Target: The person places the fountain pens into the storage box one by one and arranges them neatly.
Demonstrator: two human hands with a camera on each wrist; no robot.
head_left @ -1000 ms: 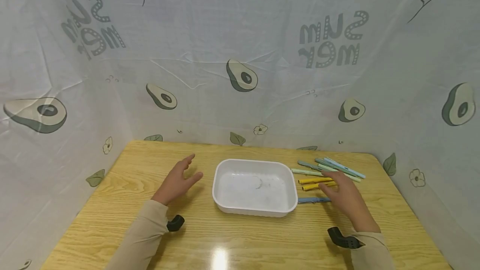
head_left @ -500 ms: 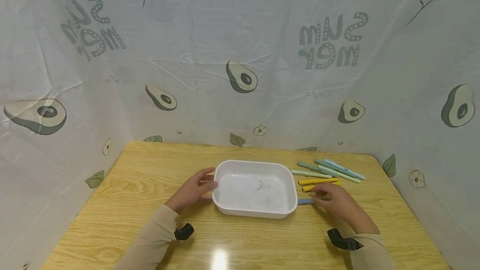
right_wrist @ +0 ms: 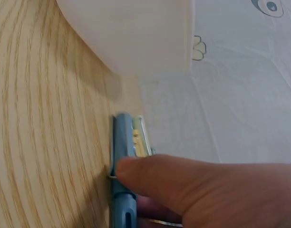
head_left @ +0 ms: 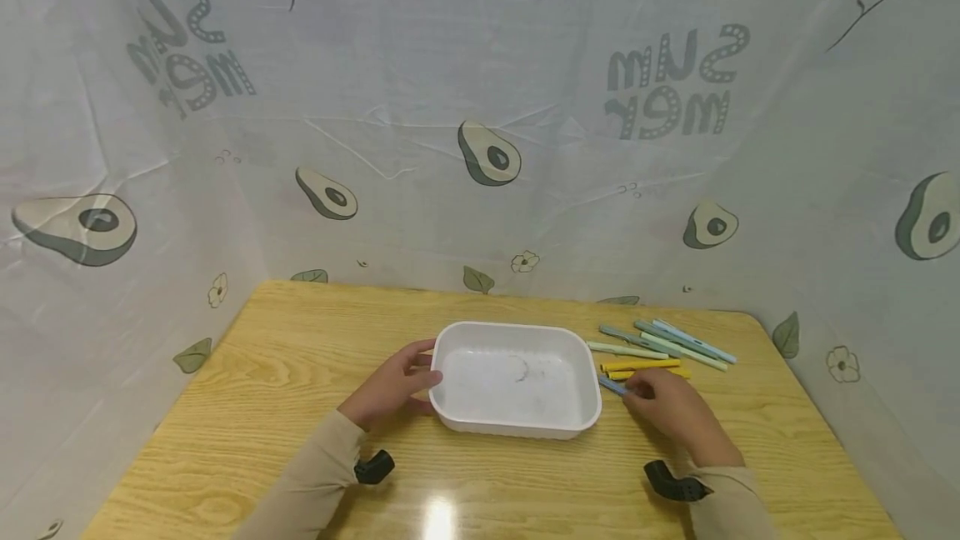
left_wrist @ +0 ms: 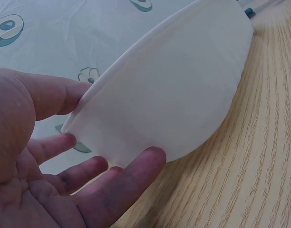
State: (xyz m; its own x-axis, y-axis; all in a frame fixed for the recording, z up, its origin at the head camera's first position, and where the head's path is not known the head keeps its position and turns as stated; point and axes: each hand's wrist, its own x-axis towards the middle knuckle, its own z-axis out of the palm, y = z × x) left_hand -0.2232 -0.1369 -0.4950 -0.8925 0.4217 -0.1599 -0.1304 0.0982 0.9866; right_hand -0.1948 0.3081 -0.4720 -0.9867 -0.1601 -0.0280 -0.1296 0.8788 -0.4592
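Note:
A shallow white plastic tray [head_left: 517, 427] stands on the table with nothing in it. My left hand [head_left: 393, 386] holds its left end; in the left wrist view the thumb hooks over the tray's rim and fingers touch the outer wall [left_wrist: 160, 95]. To the right of the tray, my right hand [head_left: 670, 411] pinches a blue pen [right_wrist: 122, 147] between thumb and fingers. That pen lies low over the table, its capped end pointing at the tray. Yellow pens [head_left: 637, 366] lie just beyond the right hand, one partly covered by it.
Behind the yellow pens, several pale green, grey-green and light blue pens [head_left: 693, 344] lie loosely at the back right. The wooden table [head_left: 292, 340] ends at a white printed curtain [head_left: 405, 215]. Black mounts sit on both wrists.
My left hand has moved right onto the tray's end. My right hand has closed on the blue pen, which has turned, its tray-side end swinging towards the yellow pens.

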